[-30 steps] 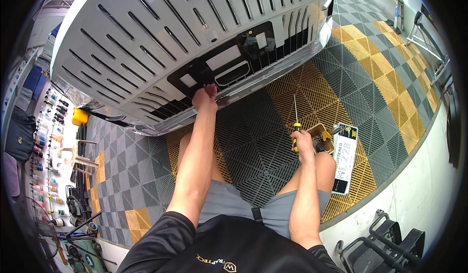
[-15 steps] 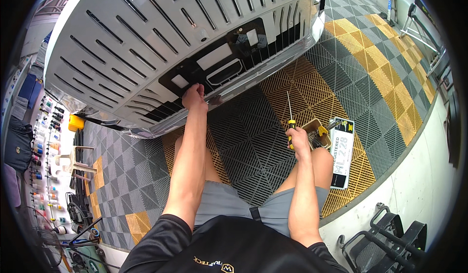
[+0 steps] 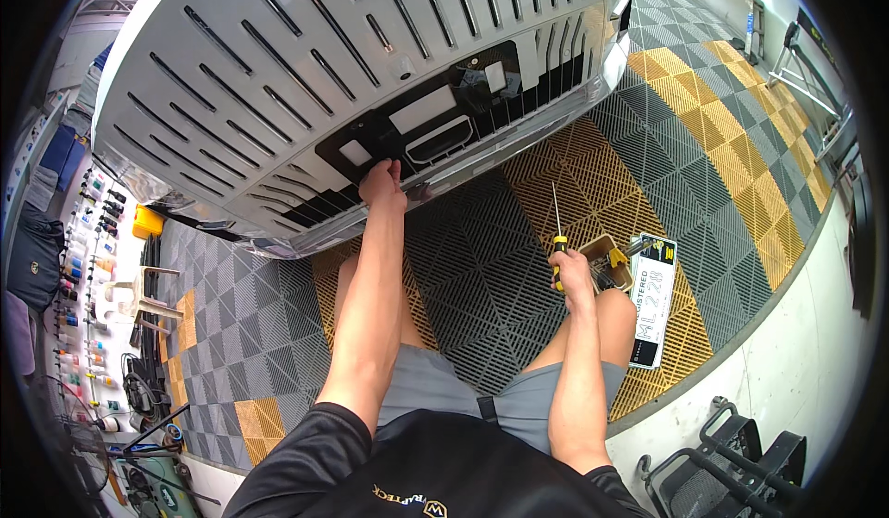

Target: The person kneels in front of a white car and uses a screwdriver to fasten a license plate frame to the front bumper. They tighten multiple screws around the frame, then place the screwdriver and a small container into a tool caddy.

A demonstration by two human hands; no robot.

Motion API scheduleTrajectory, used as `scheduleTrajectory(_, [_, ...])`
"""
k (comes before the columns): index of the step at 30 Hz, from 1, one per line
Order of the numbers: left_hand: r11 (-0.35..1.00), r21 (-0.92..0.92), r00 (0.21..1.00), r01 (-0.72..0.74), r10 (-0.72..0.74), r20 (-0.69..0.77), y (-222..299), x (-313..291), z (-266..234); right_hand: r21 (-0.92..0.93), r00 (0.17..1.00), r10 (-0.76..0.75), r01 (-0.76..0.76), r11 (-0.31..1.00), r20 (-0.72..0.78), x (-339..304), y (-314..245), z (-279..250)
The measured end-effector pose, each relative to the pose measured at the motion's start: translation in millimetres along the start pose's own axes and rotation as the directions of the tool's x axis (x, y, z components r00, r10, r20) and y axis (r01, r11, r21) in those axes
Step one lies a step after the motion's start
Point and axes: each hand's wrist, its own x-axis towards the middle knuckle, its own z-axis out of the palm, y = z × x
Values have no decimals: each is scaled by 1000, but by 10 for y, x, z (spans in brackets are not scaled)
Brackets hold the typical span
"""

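My left hand [image 3: 381, 185] reaches up to the lower edge of the black number-plate mount [image 3: 375, 122] on the front of a white car [image 3: 269, 83]. Its fingers are pressed together against the mount, and whatever they pinch is too small or hidden to make out. Over my right knee, my right hand [image 3: 576, 275] is closed round the yellow-and-black handle of a screwdriver [image 3: 556, 211], its thin shaft pointing toward the car. Just beyond that hand, a small tan open box [image 3: 626, 286] holds a yellow-and-black tool and other small items.
A number plate [image 3: 654, 300] lies on the floor beside the box. Grey, black and yellow grid tiles [image 3: 482, 259] cover the floor. A white stool [image 3: 148, 300] and bottle racks [image 3: 88, 277] stand at left. A black metal-framed mesh item [image 3: 732, 462] is at lower right.
The whole view has shifted slightly, with the car appearing further right. My left hand stays at the same part of the mount, and my right hand still grips the screwdriver.
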Motion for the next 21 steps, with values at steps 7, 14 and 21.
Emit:
scheduleTrajectory(7, [974,-211,996,87,-85,19,60,-28,32,-1,1000,-1,1,1000,-15,-44,-34,2])
scheduleTrajectory(14, [967,-253,1000,-11,4,-28,-11,-47,73,17,1000,6,-6,1000,1,-58,4,-7])
scheduleTrajectory(21, [987,-160,999,11,-4,44,6,20,-113,16,1000,2,-2,1000,-9,-73,-7,-38])
